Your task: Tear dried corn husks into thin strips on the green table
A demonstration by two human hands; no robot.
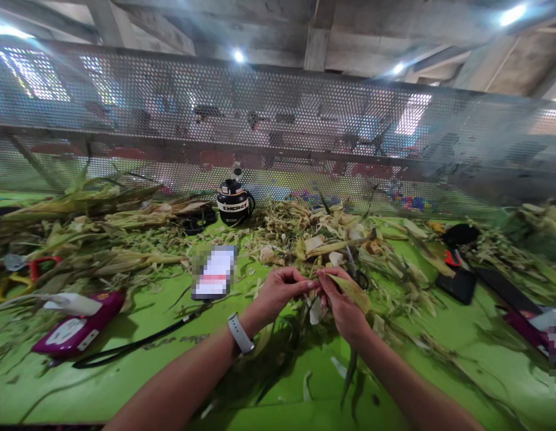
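My left hand (280, 295), with a white watch band (240, 333) at the wrist, is closed with thumb and fingertips pinched together near the middle of the green table. Close against it, my right hand (343, 302) is closed on a yellow-green corn husk (352, 291) that sticks out over its back. The fingertips of both hands meet, and a thin piece of husk seems to run between them, though its details are too small to make out. Just behind my right hand lie scissors (359, 276) with dark handles, among loose husk scraps.
Behind my hands is a heap of dry husks (313, 230) beside a black jug (233, 202). A phone (215, 272) and a magenta power strip (78, 326) with a cable lie left. More husks (102, 209) cover the far left. A perforated metal screen (278, 131) closes off the back.
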